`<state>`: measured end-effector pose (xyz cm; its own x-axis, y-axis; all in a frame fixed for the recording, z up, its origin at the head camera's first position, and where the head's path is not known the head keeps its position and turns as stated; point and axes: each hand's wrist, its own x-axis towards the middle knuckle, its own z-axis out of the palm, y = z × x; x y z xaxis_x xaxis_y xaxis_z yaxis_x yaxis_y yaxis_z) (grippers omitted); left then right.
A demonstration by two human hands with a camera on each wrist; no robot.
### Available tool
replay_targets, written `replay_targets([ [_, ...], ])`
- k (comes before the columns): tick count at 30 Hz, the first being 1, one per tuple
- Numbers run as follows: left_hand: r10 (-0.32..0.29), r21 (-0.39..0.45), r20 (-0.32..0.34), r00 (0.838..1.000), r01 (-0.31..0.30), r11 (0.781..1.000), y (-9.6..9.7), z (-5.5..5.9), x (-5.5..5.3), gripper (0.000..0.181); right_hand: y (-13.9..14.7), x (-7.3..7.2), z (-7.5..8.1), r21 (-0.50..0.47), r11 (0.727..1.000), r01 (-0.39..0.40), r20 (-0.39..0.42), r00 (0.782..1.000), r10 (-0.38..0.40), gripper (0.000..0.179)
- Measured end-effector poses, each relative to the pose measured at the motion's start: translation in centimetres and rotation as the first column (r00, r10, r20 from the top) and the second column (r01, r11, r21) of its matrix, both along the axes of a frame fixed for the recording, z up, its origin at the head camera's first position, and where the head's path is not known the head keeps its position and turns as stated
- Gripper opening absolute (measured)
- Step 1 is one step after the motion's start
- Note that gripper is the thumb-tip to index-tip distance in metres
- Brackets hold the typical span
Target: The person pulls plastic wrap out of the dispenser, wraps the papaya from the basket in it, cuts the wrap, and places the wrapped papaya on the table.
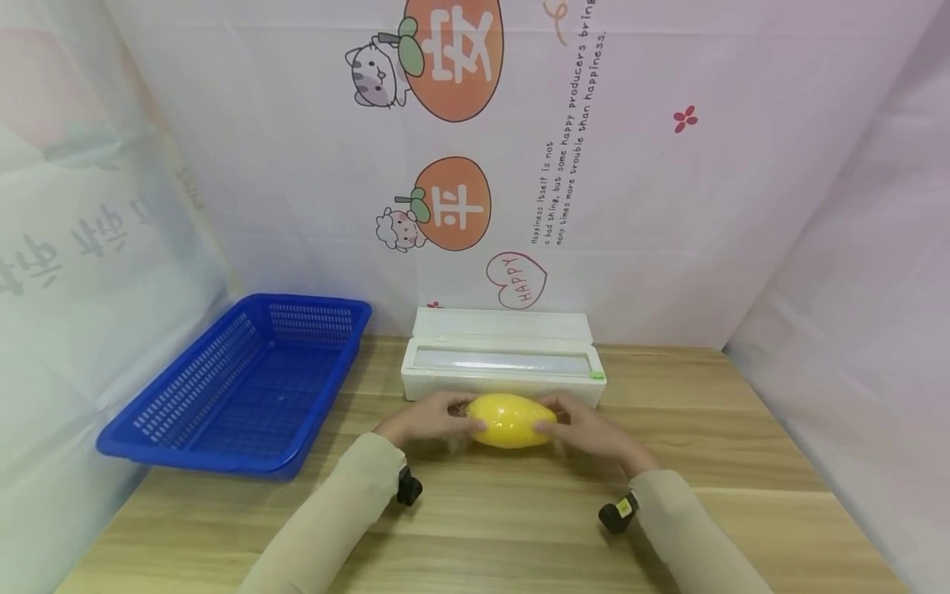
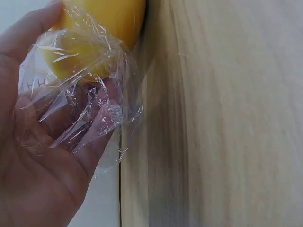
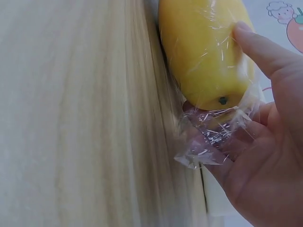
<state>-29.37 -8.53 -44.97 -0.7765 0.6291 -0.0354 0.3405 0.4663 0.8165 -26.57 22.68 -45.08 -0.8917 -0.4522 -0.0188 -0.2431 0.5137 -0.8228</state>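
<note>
A yellow oval fruit (image 1: 508, 421), with a small dark green spot at one end, is held between both hands in front of a white box. Clear cling film (image 2: 85, 94) wraps it, and loose crumpled ends of film (image 3: 213, 137) stick out at both tips. My left hand (image 1: 430, 418) grips the left end, thumb on the near side and the other fingers behind and below. At the opposite end, my right hand (image 1: 594, 427) grips it the same way. Part of the fruit's far side is hidden.
Right behind the hands stands the white cling film dispenser (image 1: 505, 384), its lid raised and a film roll inside. A blue plastic basket (image 1: 308, 429) sits on the left of the wooden table (image 1: 490, 528). Printed cloth (image 1: 631, 272) hangs at the back and sides.
</note>
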Motion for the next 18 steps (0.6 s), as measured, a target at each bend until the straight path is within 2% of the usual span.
replay_targets([
  [4, 0.036, -0.006, -0.017, 0.999, -0.036, 0.999, 0.0, -0.4, -0.4, 0.055, 0.0, -0.5, -0.3, -0.023, 1.0, 0.009, 0.007, 1.0, -0.009, 0.045],
  [8, 0.052, -0.013, -0.033, 0.998, -0.052, 0.999, 0.1, -0.3, -0.4, 0.047, 0.0, -0.8, -0.2, -0.042, 0.999, 0.014, 0.009, 1.0, -0.014, 0.045],
  [12, 0.036, -0.049, -0.118, 0.992, -0.042, 0.998, 0.0, -0.1, -0.3, 0.034, -0.2, -0.9, -0.2, -0.048, 0.999, 0.006, -0.019, 1.0, -0.006, 0.043],
  [15, 0.019, -0.082, -0.231, 0.973, -0.039, 0.996, -0.1, 0.2, -0.1, 0.037, -0.3, -0.9, -0.2, -0.046, 0.999, 0.011, -0.039, 0.999, -0.012, 0.045],
  [18, 0.018, -0.114, -0.35, 0.936, -0.062, 0.992, 0.0, 0.9, 0.6, 0.049, -0.2, -0.9, -0.3, -0.05, 0.998, 0.037, -0.044, 0.998, -0.039, 0.047],
])
